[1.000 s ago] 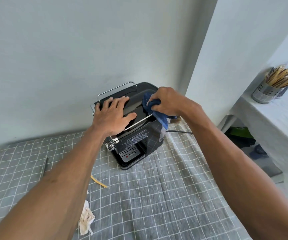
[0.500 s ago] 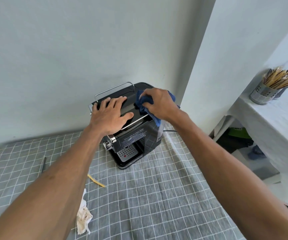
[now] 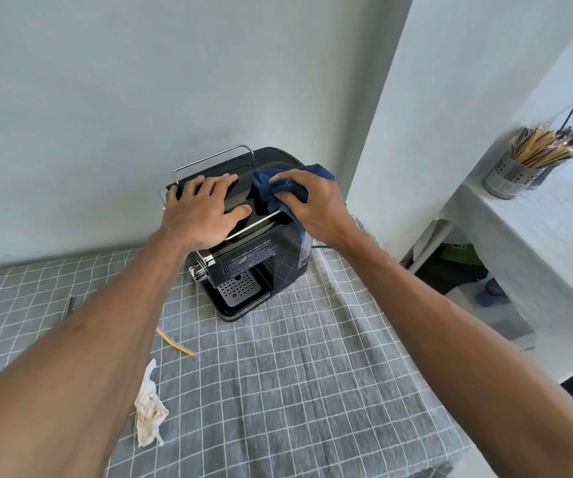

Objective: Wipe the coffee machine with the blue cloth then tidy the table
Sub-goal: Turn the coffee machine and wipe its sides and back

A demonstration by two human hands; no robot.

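Observation:
A black coffee machine (image 3: 260, 267) with a chrome rail stands at the back of the table, near the wall corner. My left hand (image 3: 202, 212) lies flat on its top, fingers spread. My right hand (image 3: 312, 201) grips a bunched blue cloth (image 3: 271, 191) and presses it on the top's right side, just right of my left hand. Part of the cloth hangs over the machine's front right edge.
The table wears a grey checked cloth (image 3: 312, 374). On it lie a crumpled white tissue (image 3: 148, 412), a yellow strip (image 3: 174, 343) and a dark thin object (image 3: 69, 305) at left. A metal holder of sticks (image 3: 509, 174) stands on a white-covered table at right.
My right hand has slid the blue cloth leftward across the machine's top, closer to my left hand, which stays planted on the top.

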